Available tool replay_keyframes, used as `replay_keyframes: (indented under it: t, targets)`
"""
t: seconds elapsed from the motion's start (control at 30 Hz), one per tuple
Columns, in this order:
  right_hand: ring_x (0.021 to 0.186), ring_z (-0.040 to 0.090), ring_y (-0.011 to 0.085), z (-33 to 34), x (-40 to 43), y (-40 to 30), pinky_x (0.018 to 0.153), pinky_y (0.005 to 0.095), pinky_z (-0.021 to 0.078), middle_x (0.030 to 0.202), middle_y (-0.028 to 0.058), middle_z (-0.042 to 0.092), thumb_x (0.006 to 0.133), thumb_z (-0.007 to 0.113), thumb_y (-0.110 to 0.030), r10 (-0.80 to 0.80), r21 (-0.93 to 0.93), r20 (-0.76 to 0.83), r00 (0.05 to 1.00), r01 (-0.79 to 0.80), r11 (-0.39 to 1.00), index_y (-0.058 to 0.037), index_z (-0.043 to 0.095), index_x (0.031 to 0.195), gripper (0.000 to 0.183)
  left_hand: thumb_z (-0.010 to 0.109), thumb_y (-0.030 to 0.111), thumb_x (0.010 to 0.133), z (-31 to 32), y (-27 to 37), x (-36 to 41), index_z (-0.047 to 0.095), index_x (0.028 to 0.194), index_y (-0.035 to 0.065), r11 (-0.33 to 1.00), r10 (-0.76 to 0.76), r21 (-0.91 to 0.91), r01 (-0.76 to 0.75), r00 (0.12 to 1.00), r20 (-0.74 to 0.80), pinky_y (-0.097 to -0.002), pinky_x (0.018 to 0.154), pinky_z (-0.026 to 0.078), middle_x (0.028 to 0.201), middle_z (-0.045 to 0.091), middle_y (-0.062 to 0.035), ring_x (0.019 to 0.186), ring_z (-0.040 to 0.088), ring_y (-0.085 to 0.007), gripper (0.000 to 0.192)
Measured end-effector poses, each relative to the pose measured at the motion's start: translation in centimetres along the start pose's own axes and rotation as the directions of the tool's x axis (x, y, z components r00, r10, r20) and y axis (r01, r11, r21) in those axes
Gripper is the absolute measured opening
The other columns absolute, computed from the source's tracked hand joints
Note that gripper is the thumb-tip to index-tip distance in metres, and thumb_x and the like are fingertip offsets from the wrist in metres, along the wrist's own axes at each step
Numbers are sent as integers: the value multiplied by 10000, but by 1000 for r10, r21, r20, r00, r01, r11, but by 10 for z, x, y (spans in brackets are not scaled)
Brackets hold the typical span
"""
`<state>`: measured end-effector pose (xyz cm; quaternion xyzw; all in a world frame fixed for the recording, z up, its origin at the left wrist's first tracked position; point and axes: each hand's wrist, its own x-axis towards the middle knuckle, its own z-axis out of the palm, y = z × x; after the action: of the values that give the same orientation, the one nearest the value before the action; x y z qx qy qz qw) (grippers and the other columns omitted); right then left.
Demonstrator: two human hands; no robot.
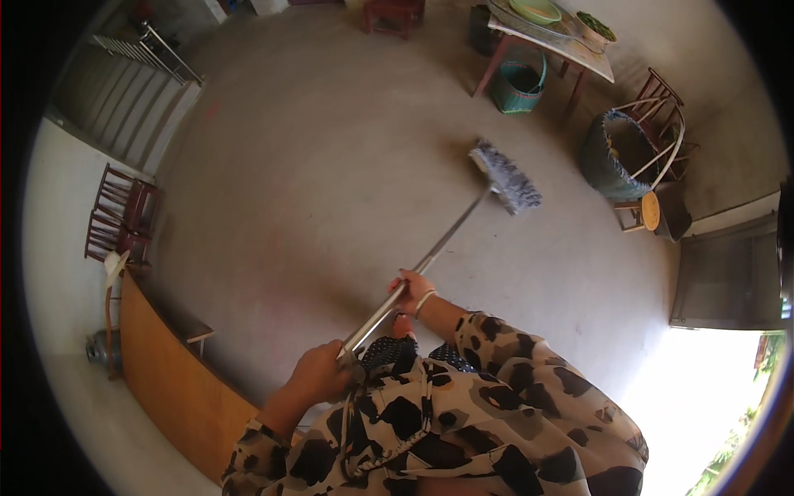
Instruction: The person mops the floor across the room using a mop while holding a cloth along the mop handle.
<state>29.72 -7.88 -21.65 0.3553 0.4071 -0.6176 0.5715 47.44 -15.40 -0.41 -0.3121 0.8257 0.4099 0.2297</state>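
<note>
A flat mop's metal handle (441,240) runs slantwise from my body out over the floor. Its grey, shaggy mop head (510,177) rests on the concrete floor (322,155), ahead and to the right. My left hand (322,372) is closed around the upper end of the handle, close to my waist. Farther down the shaft, my right hand (414,292) grips it, with a pale bracelet at the wrist. One of my feet (403,325) shows just below the right hand.
At the right stand a large woven basket (598,161), a wooden stool (649,211) and a chair (667,93). A green basket (518,93) sits beside a table (595,62). Dark red chairs (127,208) and a wooden panel (167,366) line the left. Stairs (139,111) rise at far left.
</note>
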Motion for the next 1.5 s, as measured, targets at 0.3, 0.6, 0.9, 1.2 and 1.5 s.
replay_keyframes:
  t: [0.3, 0.6, 0.9, 1.2, 1.5]
  targets:
    - [624, 515, 251, 37, 33, 106, 582, 387, 465, 716, 133, 484, 702, 506, 47, 401, -477, 66, 914, -325, 817, 35, 446, 785, 103, 544, 219, 647, 64, -35, -60, 546, 710, -37, 831, -424, -488, 267, 872, -244, -319, 555, 434, 633, 555, -190, 590, 565, -266, 264]
    - [614, 519, 252, 24, 3, 125, 559, 380, 471, 733, 141, 485, 699, 495, 81, 365, -531, -3, 931, -311, 788, 57, 432, 833, 150, 597, 159, 568, 96, -40, -89, 559, 722, -28, 853, -440, -443, 277, 838, -322, -286, 531, 425, 601, 564, -133, 547, 545, -183, 246]
    - [571, 529, 251, 15, 13, 105, 499, 369, 464, 642, 138, 501, 669, 537, 53, 217, -564, -41, 975, -202, 800, 48, 477, 728, 84, 586, 200, 608, 104, -25, -59, 566, 677, 6, 731, -512, -608, 308, 838, -191, -292, 526, 424, 603, 562, -121, 547, 542, -199, 206]
    - [489, 492, 280, 37, 68, -46, 414, 410, 418, 559, 144, 472, 658, 507, 30, -4, -588, 8, 1000, 8, 809, 63, 486, 696, 54, 544, 173, 572, 75, 34, 80, 547, 702, -10, 806, -383, -559, 195, 892, -241, -358, 571, 432, 637, 546, -193, 610, 544, -326, 224]
    - [574, 519, 277, -78, 73, -60, 552, 430, 481, 610, 154, 479, 654, 488, 60, -2, -745, 249, 968, 193, 638, 58, 461, 630, 35, 549, 165, 593, 124, 53, 42, 520, 829, 12, 850, -307, -491, 192, 937, -166, -361, 625, 434, 744, 557, -186, 699, 539, -334, 283]
